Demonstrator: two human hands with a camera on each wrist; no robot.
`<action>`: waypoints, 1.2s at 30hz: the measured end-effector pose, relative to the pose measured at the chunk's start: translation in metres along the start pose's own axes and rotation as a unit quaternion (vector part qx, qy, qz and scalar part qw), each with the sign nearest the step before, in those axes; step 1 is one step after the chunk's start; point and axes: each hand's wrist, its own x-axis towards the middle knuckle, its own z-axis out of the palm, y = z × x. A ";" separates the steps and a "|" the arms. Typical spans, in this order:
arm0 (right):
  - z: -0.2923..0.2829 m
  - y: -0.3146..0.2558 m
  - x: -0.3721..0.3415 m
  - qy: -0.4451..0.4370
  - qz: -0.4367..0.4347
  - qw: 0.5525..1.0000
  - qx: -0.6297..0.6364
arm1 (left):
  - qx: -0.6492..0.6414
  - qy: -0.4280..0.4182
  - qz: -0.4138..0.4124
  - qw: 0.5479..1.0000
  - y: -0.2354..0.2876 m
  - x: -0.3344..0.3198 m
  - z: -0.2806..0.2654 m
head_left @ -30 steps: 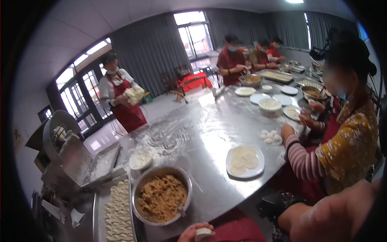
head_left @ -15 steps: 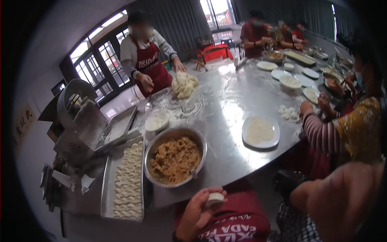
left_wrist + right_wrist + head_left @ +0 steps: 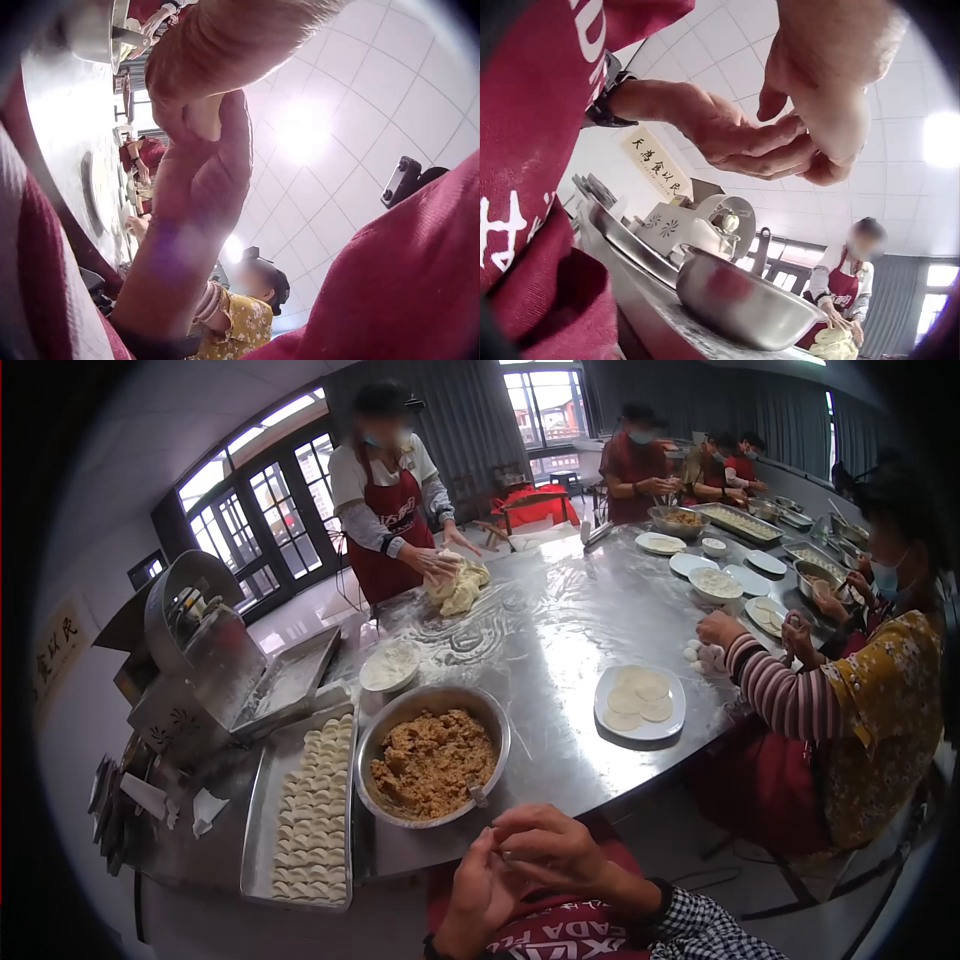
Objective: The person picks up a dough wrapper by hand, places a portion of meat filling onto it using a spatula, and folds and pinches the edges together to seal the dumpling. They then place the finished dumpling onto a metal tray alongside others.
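My left hand (image 3: 478, 892) and right hand (image 3: 562, 852) meet in front of my apron, near the table's edge. Between them they pinch a dumpling (image 3: 204, 118); a pale strip of it shows in the left wrist view, while the fingers cover it in the head view. Just beyond the hands stands a steel bowl (image 3: 503, 765) of brown filling (image 3: 432, 760). To its left, a metal tray (image 3: 262, 800) holds rows of folded dumplings (image 3: 312, 810). A white plate (image 3: 672, 726) with round wrappers (image 3: 640, 695) lies to the right.
A bowl of flour (image 3: 390, 664) and a dough machine (image 3: 190, 660) stand at the left of the steel table (image 3: 550, 660). Across it, a person (image 3: 390, 500) presses a lump of dough (image 3: 460, 585). Another person (image 3: 860, 690) sits at the right; several others work farther back.
My right hand has come down from the right to join the left at the dumpling. The person opposite has set the dough on the table and now presses it.
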 end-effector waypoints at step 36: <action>0.005 -0.002 0.016 0.074 0.042 0.994 0.062 | 0.001 0.012 0.046 0.999 0.002 0.008 -0.001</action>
